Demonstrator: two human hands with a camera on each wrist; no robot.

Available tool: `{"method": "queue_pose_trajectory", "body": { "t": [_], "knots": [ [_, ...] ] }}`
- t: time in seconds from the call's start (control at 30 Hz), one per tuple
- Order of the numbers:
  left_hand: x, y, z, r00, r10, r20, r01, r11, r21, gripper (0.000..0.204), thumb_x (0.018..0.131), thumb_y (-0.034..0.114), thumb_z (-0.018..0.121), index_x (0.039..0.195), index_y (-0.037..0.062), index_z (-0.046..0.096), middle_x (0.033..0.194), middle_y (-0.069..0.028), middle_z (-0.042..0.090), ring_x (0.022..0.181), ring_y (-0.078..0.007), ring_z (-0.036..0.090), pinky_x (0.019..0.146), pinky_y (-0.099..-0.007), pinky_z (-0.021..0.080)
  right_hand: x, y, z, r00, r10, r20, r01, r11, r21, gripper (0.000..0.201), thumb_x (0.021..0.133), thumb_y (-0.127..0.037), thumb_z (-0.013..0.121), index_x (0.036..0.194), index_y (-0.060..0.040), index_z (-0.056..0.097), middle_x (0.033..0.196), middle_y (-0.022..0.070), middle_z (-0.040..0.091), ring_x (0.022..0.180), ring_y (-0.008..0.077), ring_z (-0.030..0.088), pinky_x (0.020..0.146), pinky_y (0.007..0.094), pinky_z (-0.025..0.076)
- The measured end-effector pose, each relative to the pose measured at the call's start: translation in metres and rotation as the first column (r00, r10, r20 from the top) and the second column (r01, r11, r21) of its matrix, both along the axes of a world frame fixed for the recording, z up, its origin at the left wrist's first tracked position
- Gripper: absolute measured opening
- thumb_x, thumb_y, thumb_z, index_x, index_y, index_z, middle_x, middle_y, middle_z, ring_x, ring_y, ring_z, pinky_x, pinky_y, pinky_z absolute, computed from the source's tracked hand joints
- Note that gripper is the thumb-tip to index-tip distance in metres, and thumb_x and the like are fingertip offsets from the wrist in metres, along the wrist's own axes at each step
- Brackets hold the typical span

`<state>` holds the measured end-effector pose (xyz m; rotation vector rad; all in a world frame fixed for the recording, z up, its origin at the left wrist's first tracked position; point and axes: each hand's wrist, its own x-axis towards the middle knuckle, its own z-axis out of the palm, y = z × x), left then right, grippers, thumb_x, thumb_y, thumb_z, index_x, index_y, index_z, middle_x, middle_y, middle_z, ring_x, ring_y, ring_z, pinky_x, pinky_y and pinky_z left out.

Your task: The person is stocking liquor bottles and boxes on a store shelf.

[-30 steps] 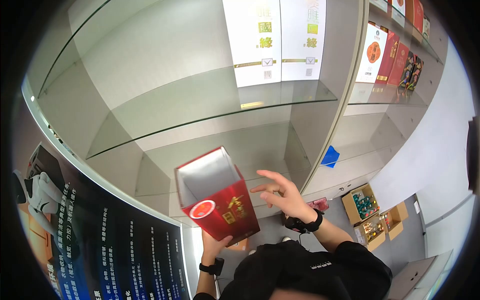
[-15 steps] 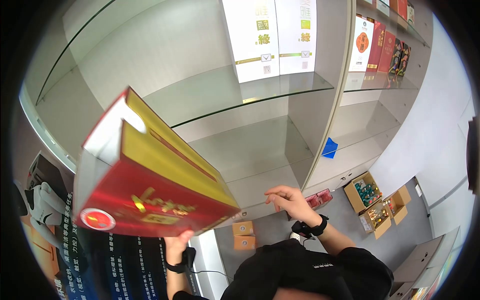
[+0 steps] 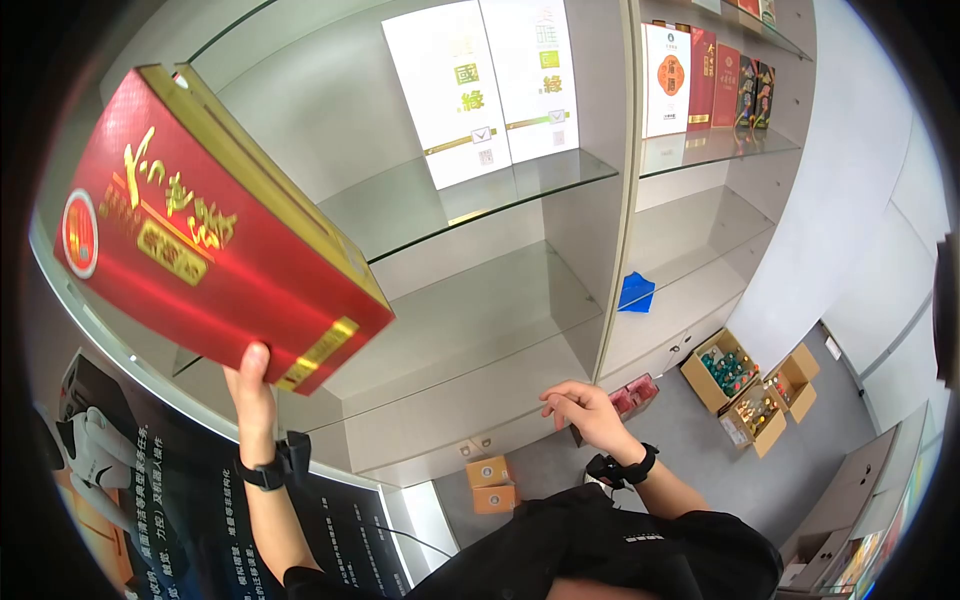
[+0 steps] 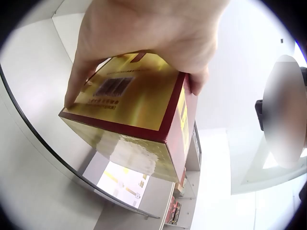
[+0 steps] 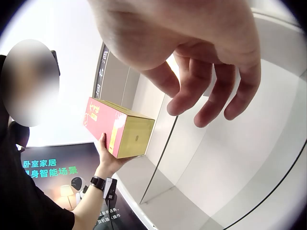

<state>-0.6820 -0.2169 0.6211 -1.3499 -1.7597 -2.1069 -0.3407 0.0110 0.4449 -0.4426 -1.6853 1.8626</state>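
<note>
My left hand [image 3: 252, 390] grips a large red and gold box [image 3: 225, 240] by its lower end, thumb on the red front. The box is raised and tilted at the left, in front of the upper glass shelf [image 3: 400, 190]. In the left wrist view, fingers and thumb span its gold end panel [image 4: 134, 93], which bears a barcode. Low in front of the cabinet hangs my right hand [image 3: 592, 415], fingers loosely curled with nothing in them. Two white boxes [image 3: 445, 110] with gold-green characters stand side by side on that glass shelf.
A cabinet divider [image 3: 618, 200] separates the right bay, where red, white and black boxes [image 3: 703, 80] stand. Blue material [image 3: 636, 293] lies lower there. Open cartons [image 3: 720, 370] with bottles and two small brown boxes [image 3: 490, 483] are on the floor. A dark printed panel [image 3: 190, 480] is at left.
My left hand has lifted the red box up and left, turning its open-looking top away so the red front faces me. The right hand has dropped slightly. The head view has shifted right.
</note>
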Motion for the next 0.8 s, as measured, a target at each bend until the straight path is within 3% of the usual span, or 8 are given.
{"method": "queue_pose_trajectory", "body": {
  "t": [0.23,0.5,0.67,0.8],
  "knots": [
    [-0.013,0.058,0.047,1.000,-0.021,-0.019,0.020,0.997,-0.081,0.073,0.086,0.040,0.063,0.139,-0.0020,0.036,0.135,-0.0135,0.046,0.125,-0.0234,0.043,0.108,-0.0362,0.030,0.007,-0.004,-0.005,1.000,-0.030,-0.002,0.030,0.999,0.026,0.020,0.097,-0.013,0.054,0.105,0.0021,0.064,0.081,0.0048,0.065,0.070,0.0077,0.059,0.069,0.0233,0.047],
    [-0.024,0.108,0.049,0.997,-0.011,-0.078,-0.008,0.969,-0.246,0.078,0.085,0.043,0.062,0.143,0.0009,0.031,0.137,-0.0169,0.044,0.128,-0.0270,0.043,0.107,-0.0392,0.034,0.014,-0.001,-0.006,0.994,-0.105,-0.027,0.104,0.994,-0.020,0.019,0.096,-0.012,0.054,0.104,0.0013,0.065,0.080,0.0045,0.065,0.071,0.0084,0.059,0.071,0.0236,0.046],
    [-0.038,0.120,0.044,0.994,-0.039,-0.102,0.012,0.969,-0.248,0.077,0.086,0.040,0.063,0.144,0.0027,0.029,0.138,-0.0161,0.044,0.128,-0.0265,0.044,0.107,-0.0402,0.035,0.010,0.001,-0.012,0.989,-0.139,-0.048,0.138,0.990,-0.020,0.020,0.097,-0.010,0.052,0.101,0.0044,0.065,0.082,0.0072,0.065,0.071,0.0099,0.060,0.069,0.0240,0.047],
    [-0.040,0.119,0.054,0.995,-0.090,-0.048,0.067,0.932,-0.356,0.079,0.085,0.042,0.065,0.144,0.0031,0.029,0.137,-0.0162,0.045,0.126,-0.0266,0.046,0.103,-0.0409,0.039,0.005,0.000,-0.012,0.991,-0.131,-0.028,0.131,0.991,-0.012,0.020,0.097,-0.011,0.053,0.101,0.0049,0.064,0.081,0.0069,0.064,0.072,0.0110,0.060,0.071,0.0247,0.047]
  ]
}}
